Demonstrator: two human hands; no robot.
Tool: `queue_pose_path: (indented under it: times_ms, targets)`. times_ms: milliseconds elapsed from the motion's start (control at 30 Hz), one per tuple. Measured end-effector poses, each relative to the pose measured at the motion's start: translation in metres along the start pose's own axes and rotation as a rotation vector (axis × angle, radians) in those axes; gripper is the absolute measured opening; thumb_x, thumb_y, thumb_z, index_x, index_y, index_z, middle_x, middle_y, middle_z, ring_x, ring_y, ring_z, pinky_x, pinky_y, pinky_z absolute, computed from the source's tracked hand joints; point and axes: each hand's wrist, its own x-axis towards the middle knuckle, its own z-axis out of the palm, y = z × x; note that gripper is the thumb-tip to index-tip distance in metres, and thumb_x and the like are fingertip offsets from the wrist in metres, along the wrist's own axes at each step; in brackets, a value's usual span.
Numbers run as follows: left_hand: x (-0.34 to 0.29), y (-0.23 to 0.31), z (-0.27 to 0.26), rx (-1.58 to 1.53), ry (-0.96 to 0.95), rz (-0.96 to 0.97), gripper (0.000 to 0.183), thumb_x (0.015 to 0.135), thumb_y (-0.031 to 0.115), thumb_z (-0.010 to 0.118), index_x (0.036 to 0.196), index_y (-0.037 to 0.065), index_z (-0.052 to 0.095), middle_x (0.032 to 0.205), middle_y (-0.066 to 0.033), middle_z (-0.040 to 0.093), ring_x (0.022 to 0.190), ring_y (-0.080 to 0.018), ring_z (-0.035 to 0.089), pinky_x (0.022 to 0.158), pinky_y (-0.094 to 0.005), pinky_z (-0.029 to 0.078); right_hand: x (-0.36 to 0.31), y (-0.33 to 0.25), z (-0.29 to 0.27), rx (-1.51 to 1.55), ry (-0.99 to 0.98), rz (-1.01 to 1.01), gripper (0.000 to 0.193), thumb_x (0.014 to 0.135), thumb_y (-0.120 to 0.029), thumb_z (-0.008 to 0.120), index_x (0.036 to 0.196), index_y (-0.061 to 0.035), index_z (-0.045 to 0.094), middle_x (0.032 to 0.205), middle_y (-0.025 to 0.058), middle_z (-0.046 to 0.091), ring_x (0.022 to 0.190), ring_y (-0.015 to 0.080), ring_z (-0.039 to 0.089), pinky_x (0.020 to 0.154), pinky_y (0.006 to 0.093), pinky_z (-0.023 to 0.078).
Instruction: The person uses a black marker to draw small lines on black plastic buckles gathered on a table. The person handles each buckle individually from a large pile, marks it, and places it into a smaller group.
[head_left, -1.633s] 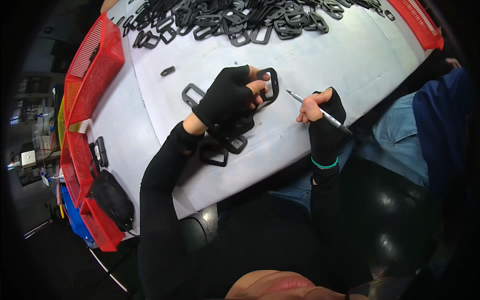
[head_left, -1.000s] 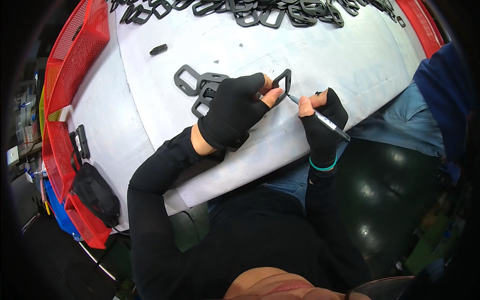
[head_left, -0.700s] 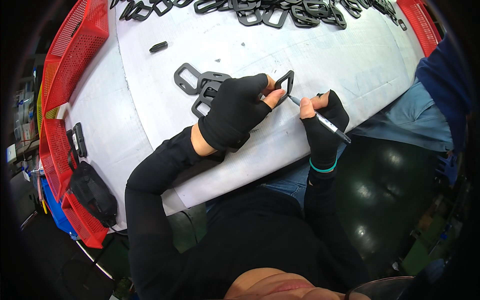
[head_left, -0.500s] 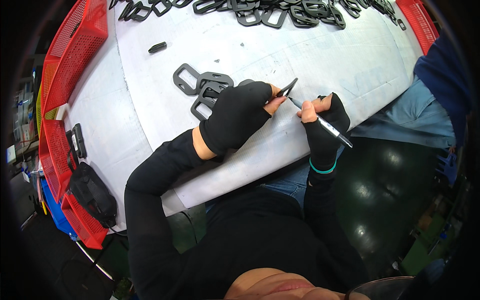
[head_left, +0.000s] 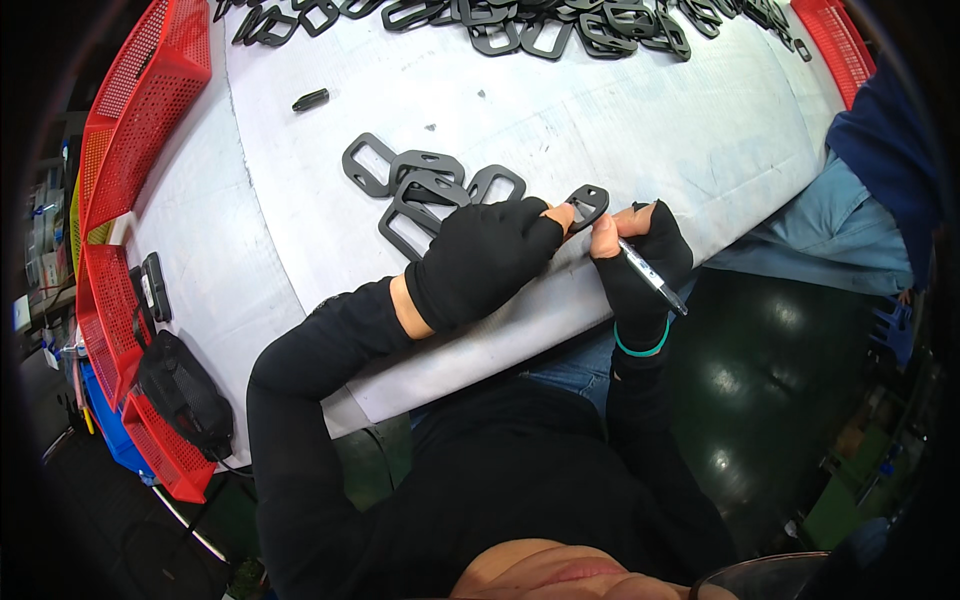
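Observation:
My left hand [head_left: 500,245], in a black fingerless glove, pinches a flat black frame-shaped part [head_left: 590,200] with a long slot and a small hole. My right hand [head_left: 645,245], gloved alike with a teal band at the wrist, is closed round a grey-and-white marker pen [head_left: 655,277]. The pen's tip end is hidden behind the thumb, close against the held part. Several like parts [head_left: 368,163] lie overlapping on the table beyond my left hand, partly covered by it. A black pen cap [head_left: 310,100] rests farther off to the left.
A big heap of similar black parts [head_left: 545,38] lines the table's far edge. Red perforated baskets [head_left: 150,110] stand along the left, another red basket [head_left: 835,50] at far right. A black mesh pouch [head_left: 185,390] lies near left. Another person's legs [head_left: 830,235] are at the right edge.
The held part has come down towards me and turned from edge-on to showing its face. Both hands have drawn closer together; my left hand uncovers another part on the table.

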Motion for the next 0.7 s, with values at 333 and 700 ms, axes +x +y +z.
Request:
queue_pose_path:
  times_ms: [333,700]
  targets:
    - [-0.0011,0.0022,-0.0063,0.050,-0.085,0.044,0.041,0.075,0.005,0.059,0.116,0.002,0.053,0.088,-0.0069,0.062,0.064,-0.0185,0.060,0.049,-0.0274,0.046,0.0008,0.0032,-0.0009,0.008,-0.022,-0.013,0.017,0.077,-0.001,0.067,0.071,-0.0016,0.051,0.057,0.0030,0.051,0.050,0.0082,0.048,0.046,0.0230,0.037]
    - [0.0000,0.0014,-0.0013,0.111,0.005,0.085,0.026,0.078,0.009,0.057,0.103,0.002,0.053,0.069,-0.0046,0.050,0.059,-0.0176,0.057,0.044,-0.0291,0.045,0.0002,0.0022,-0.0004,0.013,-0.034,-0.008,0.015,0.077,0.001,0.066,0.073,-0.0008,0.051,0.060,0.0039,0.054,0.052,0.0081,0.049,0.048,0.0227,0.039]
